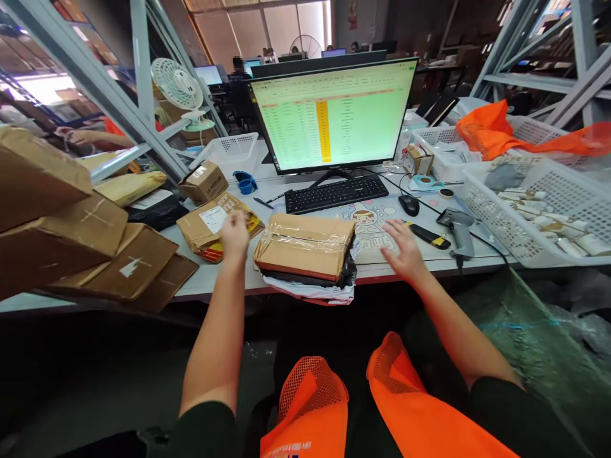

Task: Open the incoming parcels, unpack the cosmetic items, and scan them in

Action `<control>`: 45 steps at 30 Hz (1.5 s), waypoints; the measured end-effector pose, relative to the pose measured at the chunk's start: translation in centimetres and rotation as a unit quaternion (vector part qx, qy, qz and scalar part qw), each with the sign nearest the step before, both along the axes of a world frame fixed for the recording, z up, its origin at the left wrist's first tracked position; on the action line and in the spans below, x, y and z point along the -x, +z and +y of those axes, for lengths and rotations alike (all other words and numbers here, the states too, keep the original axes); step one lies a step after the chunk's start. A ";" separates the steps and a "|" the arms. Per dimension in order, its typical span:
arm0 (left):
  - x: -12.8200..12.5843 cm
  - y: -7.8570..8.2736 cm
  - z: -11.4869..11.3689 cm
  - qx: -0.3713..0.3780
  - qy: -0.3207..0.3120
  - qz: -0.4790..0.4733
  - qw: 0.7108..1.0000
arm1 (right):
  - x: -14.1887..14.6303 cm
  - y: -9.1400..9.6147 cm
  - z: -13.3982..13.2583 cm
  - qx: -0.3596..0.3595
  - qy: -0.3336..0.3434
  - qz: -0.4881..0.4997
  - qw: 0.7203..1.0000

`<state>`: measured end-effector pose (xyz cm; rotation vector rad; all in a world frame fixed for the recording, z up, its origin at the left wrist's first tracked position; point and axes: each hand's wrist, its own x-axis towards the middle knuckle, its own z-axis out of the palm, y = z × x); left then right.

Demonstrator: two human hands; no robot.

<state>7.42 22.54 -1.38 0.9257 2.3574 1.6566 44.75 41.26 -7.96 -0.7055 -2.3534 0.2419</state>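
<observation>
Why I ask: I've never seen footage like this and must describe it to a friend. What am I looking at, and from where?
There is no machine here, just a person working bare-handed. The one picture comes from a camera worn on the head, looking forward and down at a desk. In the middle lies a taped cardboard parcel on black and white packaging. Behind it are a keyboard and a lit monitor; a barcode scanner is to the right, and brown boxes pile up at left. The left hand, blurred, is at a labelled parcel; I can't tell whether it grips anything. The right hand is open and holds nothing.
</observation>
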 end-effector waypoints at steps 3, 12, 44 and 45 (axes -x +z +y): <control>-5.3 0.4 -1.6 -0.076 0.053 0.131 0.987 | -3.8 -1.1 4.0 0.045 -0.229 -0.116 0.966; -14.5 -4.2 -2.0 -0.043 -0.138 0.439 0.887 | -5.9 -1.0 8.6 0.116 -0.306 -0.266 0.907; -9.5 -5.1 -4.5 -0.103 -0.256 0.427 0.861 | -2.4 -2.4 2.6 0.118 -0.118 0.063 0.984; -8.5 -5.4 -4.7 -0.129 -0.282 0.413 0.857 | -2.9 -2.5 2.3 0.124 -0.109 0.072 0.984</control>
